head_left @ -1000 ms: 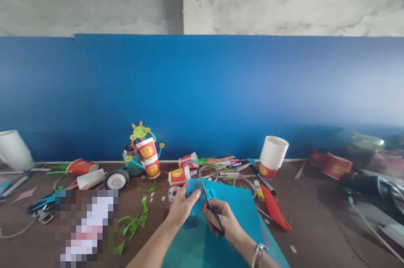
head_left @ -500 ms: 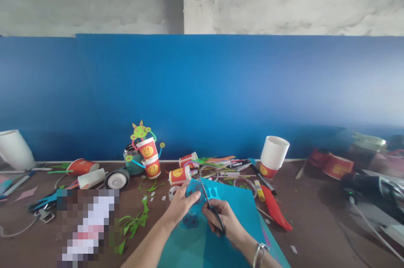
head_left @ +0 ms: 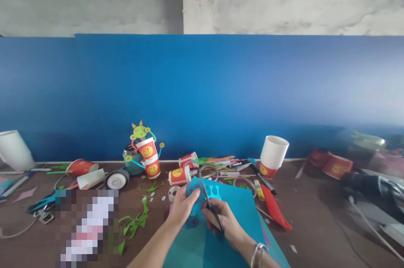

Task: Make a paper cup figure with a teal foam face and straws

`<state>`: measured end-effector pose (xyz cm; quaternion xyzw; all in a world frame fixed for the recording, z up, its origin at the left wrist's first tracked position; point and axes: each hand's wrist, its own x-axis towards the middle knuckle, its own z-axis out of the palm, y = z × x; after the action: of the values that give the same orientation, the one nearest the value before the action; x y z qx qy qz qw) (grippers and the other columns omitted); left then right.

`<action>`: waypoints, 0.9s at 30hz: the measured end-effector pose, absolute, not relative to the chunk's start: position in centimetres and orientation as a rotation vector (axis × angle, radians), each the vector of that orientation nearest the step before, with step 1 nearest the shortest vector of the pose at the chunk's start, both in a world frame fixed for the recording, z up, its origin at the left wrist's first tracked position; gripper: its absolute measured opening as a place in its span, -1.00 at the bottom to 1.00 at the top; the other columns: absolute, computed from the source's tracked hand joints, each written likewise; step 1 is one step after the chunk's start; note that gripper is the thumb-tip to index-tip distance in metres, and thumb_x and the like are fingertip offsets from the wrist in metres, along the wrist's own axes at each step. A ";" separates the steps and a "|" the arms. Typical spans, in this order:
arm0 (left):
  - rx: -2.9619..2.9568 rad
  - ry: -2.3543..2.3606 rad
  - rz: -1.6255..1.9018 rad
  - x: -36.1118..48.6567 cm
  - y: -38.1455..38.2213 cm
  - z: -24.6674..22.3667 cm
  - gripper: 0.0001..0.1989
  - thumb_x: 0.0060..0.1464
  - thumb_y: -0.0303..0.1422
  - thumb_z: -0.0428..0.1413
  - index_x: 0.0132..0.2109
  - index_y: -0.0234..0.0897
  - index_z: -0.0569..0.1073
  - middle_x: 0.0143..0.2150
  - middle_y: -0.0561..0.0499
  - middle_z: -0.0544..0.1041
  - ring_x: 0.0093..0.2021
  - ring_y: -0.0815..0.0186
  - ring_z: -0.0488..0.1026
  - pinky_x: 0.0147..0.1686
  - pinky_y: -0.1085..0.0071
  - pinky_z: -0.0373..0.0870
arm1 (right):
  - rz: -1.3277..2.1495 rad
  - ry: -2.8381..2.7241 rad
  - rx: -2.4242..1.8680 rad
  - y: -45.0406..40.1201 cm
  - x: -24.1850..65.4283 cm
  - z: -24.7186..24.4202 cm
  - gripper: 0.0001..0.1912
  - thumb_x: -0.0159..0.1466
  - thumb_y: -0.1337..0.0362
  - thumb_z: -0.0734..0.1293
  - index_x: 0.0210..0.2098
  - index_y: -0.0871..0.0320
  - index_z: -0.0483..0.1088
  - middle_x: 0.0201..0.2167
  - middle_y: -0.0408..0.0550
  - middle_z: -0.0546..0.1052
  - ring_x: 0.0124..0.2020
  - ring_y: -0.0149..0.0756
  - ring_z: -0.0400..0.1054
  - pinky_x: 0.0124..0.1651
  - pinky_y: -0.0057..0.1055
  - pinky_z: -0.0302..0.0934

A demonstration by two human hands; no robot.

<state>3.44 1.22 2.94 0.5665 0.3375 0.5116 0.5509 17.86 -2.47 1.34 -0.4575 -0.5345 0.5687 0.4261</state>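
My left hand pinches a blue paper cutout with drawn markings, thumb on top. In my right hand are black-handled scissors, their blades pointing up and away beside the cutout's right edge. Whether the blades touch the paper is hard to tell. Beneath both hands lies a large blue paper sheet, with cut-out holes near its top edge. A second marked round shape shows below the held cutout, partly blurred.
Paper-cup figure stands behind on the left, with green scraps in front. Straws and pens lie behind the sheet. Stacked white cups, a glue stick and a red item are to the right.
My left hand and the cutout have shifted slightly, the cutout now turned a little. My right hand with the scissors has barely moved.
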 end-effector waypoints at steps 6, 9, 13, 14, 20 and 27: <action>1.341 0.790 1.224 3.6 1.1 3.0 -0.70 -0.01 -0.15 0.16 -0.46 -0.34 0.47 -0.57 0.10 0.38 -0.54 0.41 0.23 -0.48 0.49 0.21 | 1.394 -1.335 -1.144 -2.4 17.8 1.3 -0.65 0.02 0.03 0.41 -0.45 0.19 0.32 -0.80 -0.31 0.28 -0.79 -0.56 0.05 -0.74 -0.60 -0.08; 1.340 0.788 1.218 3.5 1.2 2.9 -0.70 -0.01 -0.15 0.17 -0.44 -0.34 0.48 -0.56 0.09 0.39 -0.54 0.41 0.24 -0.47 0.49 0.21 | 1.391 -1.334 -1.160 -2.5 17.7 1.6 -0.65 0.02 0.03 0.41 -0.46 0.18 0.31 -0.81 -0.32 0.27 -0.80 -0.56 0.03 -0.75 -0.60 -0.11; 1.339 0.785 1.204 3.3 1.5 2.7 -0.70 -0.02 -0.15 0.17 -0.38 -0.34 0.50 -0.54 0.08 0.40 -0.53 0.40 0.26 -0.47 0.48 0.22 | 1.402 -1.348 -1.174 -2.6 17.7 1.9 -0.66 0.02 0.03 0.41 -0.48 0.18 0.31 -0.82 -0.32 0.27 -0.81 -0.57 0.01 -0.75 -0.59 -0.12; 1.340 0.788 1.200 3.2 1.6 2.6 -0.71 -0.02 -0.15 0.18 -0.37 -0.34 0.50 -0.53 0.08 0.41 -0.52 0.39 0.27 -0.46 0.48 0.23 | 1.410 -1.349 -1.179 -2.6 17.8 1.9 -0.66 0.02 0.03 0.41 -0.48 0.18 0.31 -0.82 -0.31 0.28 -0.81 -0.56 0.02 -0.74 -0.59 -0.10; 1.321 0.753 1.173 3.0 1.8 2.4 -0.70 -0.05 -0.18 0.22 -0.25 -0.34 0.50 -0.46 0.04 0.45 -0.45 0.35 0.34 -0.39 0.45 0.29 | 1.412 -1.342 -1.170 -2.6 17.8 1.7 -0.65 0.01 0.04 0.42 -0.45 0.19 0.33 -0.79 -0.29 0.31 -0.79 -0.56 0.07 -0.73 -0.60 -0.06; 1.293 0.747 1.159 2.7 1.9 2.5 -0.69 -0.08 -0.20 0.24 -0.23 -0.34 0.48 -0.42 0.02 0.49 -0.41 0.31 0.39 -0.33 0.41 0.31 | 1.407 -1.366 -1.193 -2.5 17.9 1.8 -0.67 0.04 0.05 0.40 -0.48 0.20 0.33 -0.81 -0.29 0.29 -0.80 -0.56 0.05 -0.74 -0.60 -0.10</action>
<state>2.69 1.89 2.50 0.5543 0.3203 0.4972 0.5857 17.91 -2.49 1.78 -0.4741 -0.5425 0.5590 0.4105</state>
